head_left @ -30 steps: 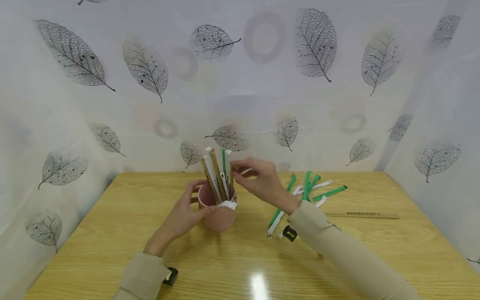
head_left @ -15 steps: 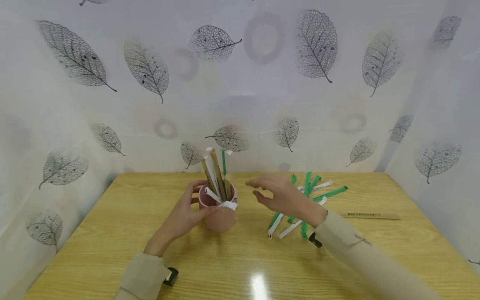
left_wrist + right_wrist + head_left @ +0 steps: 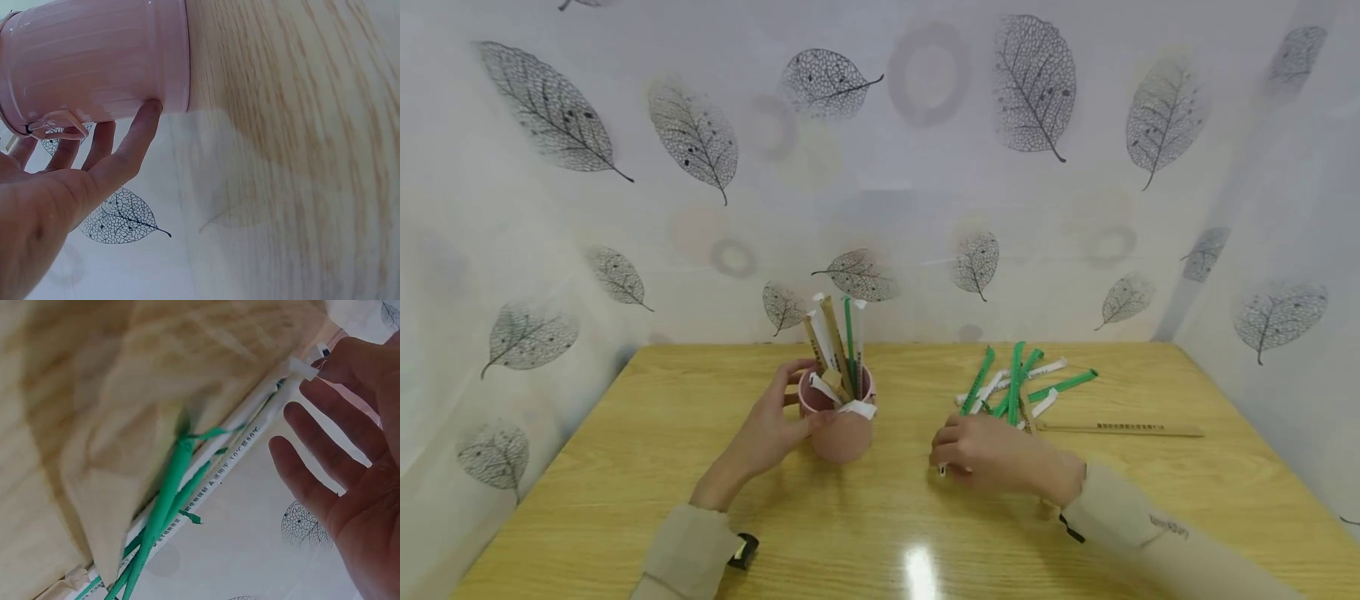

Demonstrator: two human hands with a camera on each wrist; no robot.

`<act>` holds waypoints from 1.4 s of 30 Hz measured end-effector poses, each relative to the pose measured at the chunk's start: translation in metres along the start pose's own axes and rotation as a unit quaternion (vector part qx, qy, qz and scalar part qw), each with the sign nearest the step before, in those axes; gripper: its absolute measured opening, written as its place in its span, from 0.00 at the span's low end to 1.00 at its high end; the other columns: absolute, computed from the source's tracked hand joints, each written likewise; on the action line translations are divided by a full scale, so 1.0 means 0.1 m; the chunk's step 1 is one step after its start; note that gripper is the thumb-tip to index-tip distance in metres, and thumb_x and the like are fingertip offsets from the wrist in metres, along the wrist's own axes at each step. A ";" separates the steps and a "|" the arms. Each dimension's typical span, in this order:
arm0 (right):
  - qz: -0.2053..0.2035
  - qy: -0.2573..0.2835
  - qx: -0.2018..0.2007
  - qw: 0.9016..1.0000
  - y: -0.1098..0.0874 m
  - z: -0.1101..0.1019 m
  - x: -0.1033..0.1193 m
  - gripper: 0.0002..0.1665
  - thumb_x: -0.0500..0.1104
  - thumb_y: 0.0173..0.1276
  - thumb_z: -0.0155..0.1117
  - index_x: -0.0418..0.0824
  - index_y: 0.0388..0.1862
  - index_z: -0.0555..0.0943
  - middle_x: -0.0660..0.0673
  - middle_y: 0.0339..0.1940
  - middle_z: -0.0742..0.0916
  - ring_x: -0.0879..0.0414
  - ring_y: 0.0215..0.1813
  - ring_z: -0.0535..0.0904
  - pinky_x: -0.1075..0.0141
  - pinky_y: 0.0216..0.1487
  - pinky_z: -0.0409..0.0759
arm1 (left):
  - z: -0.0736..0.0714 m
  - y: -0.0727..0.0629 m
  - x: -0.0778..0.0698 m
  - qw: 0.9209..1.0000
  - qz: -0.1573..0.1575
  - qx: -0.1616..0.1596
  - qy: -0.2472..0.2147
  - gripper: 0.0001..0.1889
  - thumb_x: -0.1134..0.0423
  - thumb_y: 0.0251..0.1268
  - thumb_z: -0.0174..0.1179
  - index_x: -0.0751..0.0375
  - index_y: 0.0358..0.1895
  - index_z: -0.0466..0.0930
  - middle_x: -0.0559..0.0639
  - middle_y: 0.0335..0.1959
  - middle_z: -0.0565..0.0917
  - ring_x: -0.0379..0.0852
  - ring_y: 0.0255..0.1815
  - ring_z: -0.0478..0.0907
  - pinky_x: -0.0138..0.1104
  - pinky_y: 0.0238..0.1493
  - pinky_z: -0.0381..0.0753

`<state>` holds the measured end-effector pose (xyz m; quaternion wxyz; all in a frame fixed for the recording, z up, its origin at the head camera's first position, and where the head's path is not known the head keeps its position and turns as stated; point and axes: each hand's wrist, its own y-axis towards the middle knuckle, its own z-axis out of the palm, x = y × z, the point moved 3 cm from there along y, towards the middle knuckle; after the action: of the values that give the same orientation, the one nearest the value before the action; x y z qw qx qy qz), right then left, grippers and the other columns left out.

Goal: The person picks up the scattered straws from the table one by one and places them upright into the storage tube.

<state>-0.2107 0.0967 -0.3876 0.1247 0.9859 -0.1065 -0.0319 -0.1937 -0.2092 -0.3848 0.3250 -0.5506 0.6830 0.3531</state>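
My left hand (image 3: 766, 429) holds a small pink pail (image 3: 844, 440) by its side, thumb in front and fingers round the far side. In the left wrist view a little side handle (image 3: 62, 122) shows on the pail. Brown, white and green paper-wrapped straws (image 3: 829, 321) stand in it, with short white and brown ends near the rim. My right hand (image 3: 1000, 454) is down at the loose straws, and its fingertips pinch the end of a white-wrapped straw (image 3: 232, 455), the other fingers spread. Beside that straw lie green-wrapped straws (image 3: 164, 487). The thumb tip is hidden in the right wrist view.
Several green straws (image 3: 1016, 375) and white straws lie crossed beyond my right hand. A long brown-wrapped straw (image 3: 1142, 429) lies to the right of the pile. Wooden table (image 3: 820, 542) underneath; a leaf-patterned curtain (image 3: 917, 183) hangs behind its back edge.
My right hand has left the straws in the pail and moved right and down to the loose pile. A white straw in the pail tipped toward the left rim. My left hand stays put.
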 end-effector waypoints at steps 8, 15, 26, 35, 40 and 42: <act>0.011 -0.043 0.028 0.999 -0.06 0.06 0.06 0.14 0.32 0.60 0.75 0.48 0.40 0.87 0.53 0.41 0.90 0.59 0.43 0.82 0.72 0.42 0.82 | 0.00 0.02 -0.03 1.000 0.005 0.003 -0.009 0.40 0.49 0.65 0.70 0.41 0.76 0.57 0.60 0.72 0.69 0.69 0.67 0.74 0.54 0.59 0.83; -0.015 -0.053 -0.033 0.998 -0.06 0.06 0.05 0.16 0.36 0.59 0.78 0.49 0.45 0.87 0.55 0.40 0.91 0.60 0.43 0.84 0.69 0.44 0.84 | 0.00 0.02 -0.04 1.000 0.002 0.004 -0.009 0.40 0.49 0.65 0.70 0.42 0.76 0.57 0.60 0.72 0.69 0.69 0.67 0.74 0.54 0.60 0.83; -0.084 -0.020 -0.246 0.966 0.03 -0.34 -0.10 0.11 0.41 0.76 0.58 0.41 0.43 0.87 0.49 0.40 0.91 0.58 0.41 0.87 0.68 0.43 0.86 | 0.00 0.01 -0.02 1.000 0.005 0.001 -0.008 0.39 0.50 0.66 0.69 0.44 0.76 0.58 0.62 0.72 0.69 0.69 0.67 0.75 0.54 0.59 0.83; -0.008 0.042 -0.342 0.939 0.04 -0.71 -0.35 0.13 0.43 0.78 0.59 0.36 0.46 0.87 0.42 0.40 0.91 0.53 0.37 0.88 0.71 0.39 0.86 | 0.00 0.00 -0.03 1.000 0.001 0.000 -0.010 0.39 0.51 0.65 0.70 0.42 0.75 0.58 0.61 0.72 0.69 0.68 0.66 0.75 0.54 0.59 0.83; 0.013 0.074 -0.409 0.909 0.10 -0.87 -0.44 0.12 0.41 0.75 0.64 0.33 0.45 0.87 0.38 0.39 0.91 0.51 0.35 0.89 0.72 0.41 0.87 | 0.00 0.00 -0.03 1.000 0.003 0.001 -0.010 0.39 0.51 0.66 0.69 0.43 0.76 0.58 0.62 0.71 0.69 0.69 0.67 0.75 0.53 0.59 0.84; 0.016 0.076 -0.424 0.903 0.15 -0.93 -0.46 0.08 0.36 0.70 0.68 0.32 0.44 0.87 0.37 0.38 0.91 0.51 0.35 0.89 0.72 0.40 0.88 | -0.01 0.00 -0.03 1.000 0.005 0.001 -0.010 0.39 0.51 0.66 0.69 0.45 0.76 0.58 0.63 0.71 0.69 0.69 0.66 0.75 0.52 0.58 0.84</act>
<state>-0.2505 0.1148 -0.2926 0.5387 0.8378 -0.0890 0.0027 -0.1933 -0.2083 -0.3824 0.3308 -0.5428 0.6830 0.3599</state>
